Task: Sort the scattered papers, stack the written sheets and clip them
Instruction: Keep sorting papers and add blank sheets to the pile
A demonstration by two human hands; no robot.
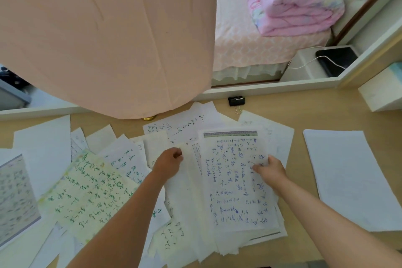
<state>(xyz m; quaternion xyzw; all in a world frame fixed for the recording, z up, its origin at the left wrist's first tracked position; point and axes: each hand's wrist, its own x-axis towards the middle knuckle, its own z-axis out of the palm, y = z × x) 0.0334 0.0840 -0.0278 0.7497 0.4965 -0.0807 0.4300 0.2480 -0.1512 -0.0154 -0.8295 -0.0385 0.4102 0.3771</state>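
We see the stack of written sheets in the lower centre of the frame, on the table. Its long axis runs from the bottom edge up toward the far wall, with the ruled header at the top end. The right hand grips its right edge, thumb laid on the top page and fingers curled over the side. The left hand sits just left of the stack, its grip closed. It seems to pinch the upper corner of a pale sheet lying against the stack's left side, though the fingertips are blurred.

Loose pages fan out to the left, among them a green-ink page. A blank pile lies apart on the right.

We judge the sorting still unfinished. The move that matters is clipping. The binder clip stands in the upper centre, just beyond the stack's top edge and nearly in line with its long axis. The right hand is the nearer one to it. So the stack's short top end already faces the clip.
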